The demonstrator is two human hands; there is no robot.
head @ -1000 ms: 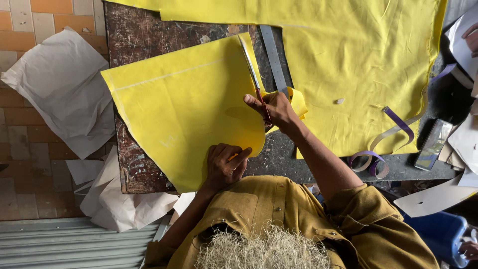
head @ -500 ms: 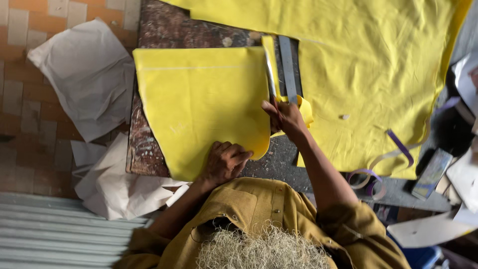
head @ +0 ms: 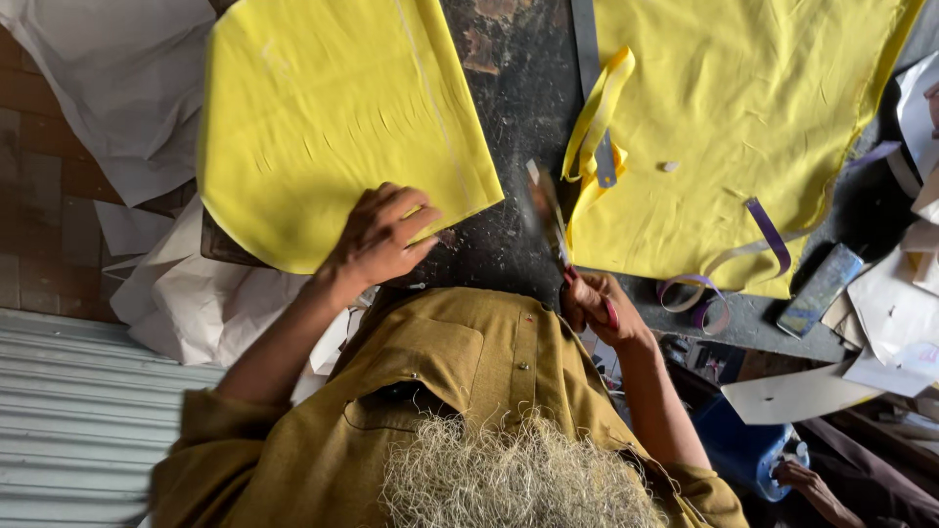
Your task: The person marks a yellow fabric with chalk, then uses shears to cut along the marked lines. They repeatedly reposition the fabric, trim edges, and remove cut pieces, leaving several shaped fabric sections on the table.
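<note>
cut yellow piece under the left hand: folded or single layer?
Cannot tell. The yellow piece lies flat and smooth on the dark table, left hand pressing its near edge; a faint line runs along it, but no doubled edge shows.

A slim rectangular device (head: pixel 820 289) with a dark, glossy screen lies tilted on the table edge at the right, just beside the yellow cloth (head: pixel 743 127). No packages, labels or signs show clearly anywhere else.
</note>
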